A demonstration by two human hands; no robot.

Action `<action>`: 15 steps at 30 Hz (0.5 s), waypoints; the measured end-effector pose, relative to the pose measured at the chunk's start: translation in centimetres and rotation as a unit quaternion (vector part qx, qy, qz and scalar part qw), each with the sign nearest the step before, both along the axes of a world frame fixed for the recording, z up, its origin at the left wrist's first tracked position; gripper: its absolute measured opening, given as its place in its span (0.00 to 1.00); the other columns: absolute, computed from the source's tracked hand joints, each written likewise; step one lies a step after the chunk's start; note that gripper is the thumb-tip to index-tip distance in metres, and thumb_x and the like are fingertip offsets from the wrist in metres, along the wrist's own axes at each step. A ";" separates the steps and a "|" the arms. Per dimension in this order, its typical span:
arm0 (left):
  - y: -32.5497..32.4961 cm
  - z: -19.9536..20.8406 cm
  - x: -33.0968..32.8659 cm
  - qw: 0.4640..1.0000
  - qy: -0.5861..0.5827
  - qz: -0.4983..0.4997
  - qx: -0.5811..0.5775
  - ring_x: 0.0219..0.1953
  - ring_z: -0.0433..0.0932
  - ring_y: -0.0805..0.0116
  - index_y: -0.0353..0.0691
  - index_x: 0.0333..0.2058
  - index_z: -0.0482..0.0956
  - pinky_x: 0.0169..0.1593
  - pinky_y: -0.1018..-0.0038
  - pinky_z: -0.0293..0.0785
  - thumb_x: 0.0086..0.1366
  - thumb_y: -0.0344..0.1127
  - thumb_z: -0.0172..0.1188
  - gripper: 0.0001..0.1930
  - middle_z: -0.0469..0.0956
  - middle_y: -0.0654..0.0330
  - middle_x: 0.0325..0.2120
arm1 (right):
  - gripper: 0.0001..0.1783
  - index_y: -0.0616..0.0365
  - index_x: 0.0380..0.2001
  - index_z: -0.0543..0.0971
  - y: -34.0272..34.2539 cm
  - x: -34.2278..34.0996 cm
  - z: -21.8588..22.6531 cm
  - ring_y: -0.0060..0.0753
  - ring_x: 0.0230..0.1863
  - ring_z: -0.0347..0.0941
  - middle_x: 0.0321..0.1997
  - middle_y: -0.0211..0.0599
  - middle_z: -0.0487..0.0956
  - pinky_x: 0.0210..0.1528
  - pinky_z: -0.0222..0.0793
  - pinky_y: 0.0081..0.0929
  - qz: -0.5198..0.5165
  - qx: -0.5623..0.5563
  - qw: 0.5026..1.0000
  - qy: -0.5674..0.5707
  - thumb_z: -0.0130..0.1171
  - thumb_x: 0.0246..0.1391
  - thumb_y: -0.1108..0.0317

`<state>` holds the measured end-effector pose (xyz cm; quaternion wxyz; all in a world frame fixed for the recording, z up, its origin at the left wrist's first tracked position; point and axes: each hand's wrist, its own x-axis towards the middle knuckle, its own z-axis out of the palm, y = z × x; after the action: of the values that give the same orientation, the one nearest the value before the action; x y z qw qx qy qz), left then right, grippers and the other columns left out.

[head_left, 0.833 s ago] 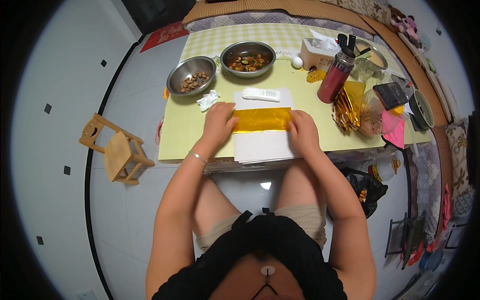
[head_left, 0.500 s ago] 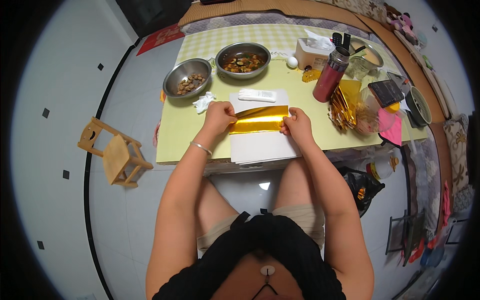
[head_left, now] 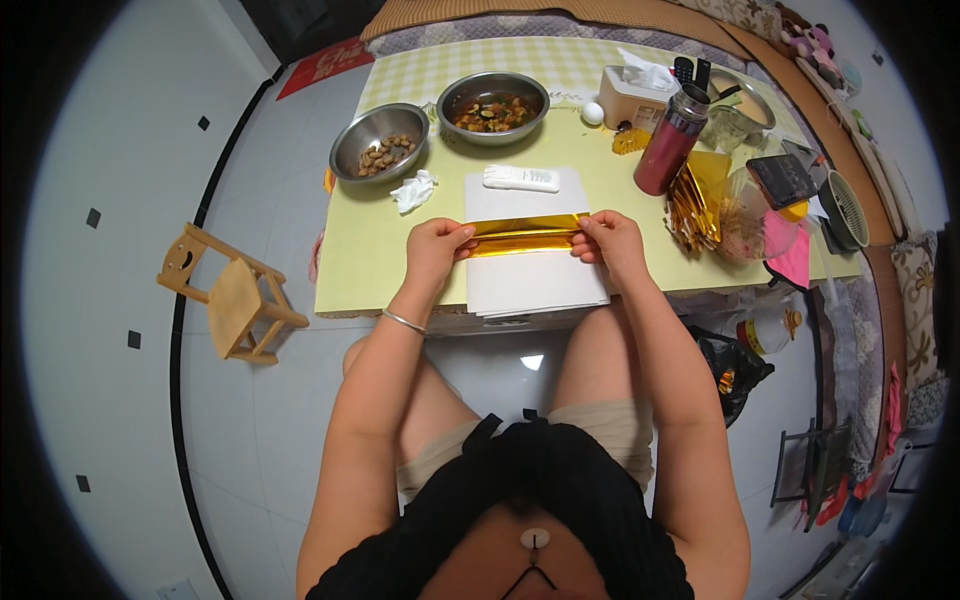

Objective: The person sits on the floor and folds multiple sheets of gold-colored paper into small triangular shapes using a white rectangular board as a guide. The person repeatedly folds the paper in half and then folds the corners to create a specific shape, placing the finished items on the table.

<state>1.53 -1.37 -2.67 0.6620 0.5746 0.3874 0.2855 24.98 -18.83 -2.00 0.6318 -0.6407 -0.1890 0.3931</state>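
A sheet of shiny gold foil paper [head_left: 524,242], folded lengthwise into a narrow strip, stretches between my hands above a stack of white paper [head_left: 536,286]. My left hand [head_left: 436,248] pinches its left end between thumb and fingers. At the right end my right hand [head_left: 610,244] grips it the same way, with the thumb on the upper edge. Just beyond the foil, a white slim box-like object [head_left: 521,178] lies on the white paper. A crumpled white tissue [head_left: 414,191] rests on the table beyond my left hand.
On the yellow table [head_left: 380,260] stand a steel bowl of nuts [head_left: 350,150] and a steel bowl of food in liquid [head_left: 540,112]. To the right are a red thermos [head_left: 665,150], a tissue box [head_left: 630,103], gold folded pieces [head_left: 690,220] and a dark phone-like object [head_left: 782,181]. A small wooden chair [head_left: 237,300] stands left.
The foil was a wider sheet and is now folded narrower, its upper part brought toward me. My left hand has moved slightly nearer; my right hand has shifted a little to the right.
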 end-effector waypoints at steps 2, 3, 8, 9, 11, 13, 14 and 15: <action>-0.3 0.0 -0.1 0.996 0.057 -0.009 0.061 0.25 0.79 0.74 0.32 0.30 0.81 0.31 0.81 0.76 0.64 0.27 0.67 0.06 0.83 0.59 0.27 | 0.08 0.61 0.32 0.78 -0.5 0.3 0.0 0.23 0.18 0.76 0.23 0.36 0.81 0.18 0.70 0.18 0.024 -0.035 0.998 -0.052 0.61 0.64 0.68; -0.5 0.0 -0.1 0.992 0.086 -0.014 0.091 0.24 0.78 0.75 0.32 0.29 0.81 0.30 0.81 0.75 0.64 0.28 0.67 0.06 0.83 0.59 0.27 | 0.08 0.61 0.31 0.78 -0.7 0.4 0.1 0.22 0.17 0.75 0.21 0.35 0.81 0.17 0.68 0.17 0.037 -0.052 0.995 -0.078 0.61 0.64 0.69; -0.7 -0.6 -0.6 0.927 0.200 -0.022 0.316 0.25 0.76 0.66 0.32 0.24 0.81 0.31 0.71 0.73 0.56 0.30 0.71 0.09 0.80 0.57 0.25 | 0.11 0.61 0.25 0.78 -0.8 -0.2 0.0 0.21 0.14 0.72 0.16 0.33 0.78 0.19 0.66 0.21 0.041 -0.100 0.977 -0.185 0.62 0.61 0.69; -1.1 -0.2 -0.4 0.896 0.221 -0.018 0.386 0.26 0.76 0.64 0.32 0.24 0.81 0.32 0.69 0.73 0.55 0.30 0.72 0.09 0.79 0.56 0.24 | 0.12 0.62 0.24 0.78 -0.9 -0.3 -0.1 0.22 0.14 0.72 0.16 0.34 0.78 0.19 0.67 0.23 0.038 -0.103 0.973 -0.204 0.62 0.61 0.69; -1.4 -0.2 -0.2 0.887 0.216 -0.021 0.408 0.28 0.76 0.59 0.32 0.23 0.80 0.34 0.66 0.73 0.53 0.31 0.72 0.10 0.77 0.54 0.24 | 0.13 0.62 0.23 0.78 -0.9 -0.3 -0.3 0.22 0.14 0.72 0.16 0.34 0.78 0.20 0.68 0.24 0.036 -0.116 0.964 -0.238 0.62 0.60 0.68; -1.6 -0.2 -0.2 0.877 0.213 -0.023 0.430 0.29 0.76 0.57 0.32 0.23 0.80 0.35 0.64 0.74 0.52 0.30 0.72 0.09 0.76 0.52 0.25 | 0.13 0.62 0.22 0.78 -0.8 -0.5 -0.3 0.25 0.15 0.73 0.16 0.35 0.78 0.22 0.70 0.27 0.037 -0.129 0.954 -0.269 0.62 0.59 0.67; -1.7 -0.2 -0.2 0.872 0.212 -0.024 0.440 0.29 0.76 0.56 0.33 0.22 0.80 0.35 0.64 0.74 0.52 0.30 0.72 0.09 0.76 0.52 0.25 | 0.13 0.62 0.22 0.78 -0.8 -0.6 -0.2 0.27 0.16 0.74 0.17 0.36 0.79 0.24 0.70 0.28 0.037 -0.135 0.949 -0.283 0.63 0.59 0.67; -1.8 -0.2 -0.2 0.867 0.211 -0.026 0.450 0.29 0.76 0.56 0.33 0.22 0.79 0.34 0.64 0.73 0.52 0.29 0.71 0.09 0.76 0.52 0.25 | 0.13 0.62 0.23 0.78 -0.8 -0.6 -0.2 0.29 0.17 0.75 0.18 0.37 0.79 0.25 0.71 0.29 0.038 -0.142 0.943 -0.297 0.63 0.58 0.67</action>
<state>1.29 -3.17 -2.87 0.2407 0.8667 0.3325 0.2834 24.36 -19.68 -2.18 0.4340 -0.8038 -0.3347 0.2312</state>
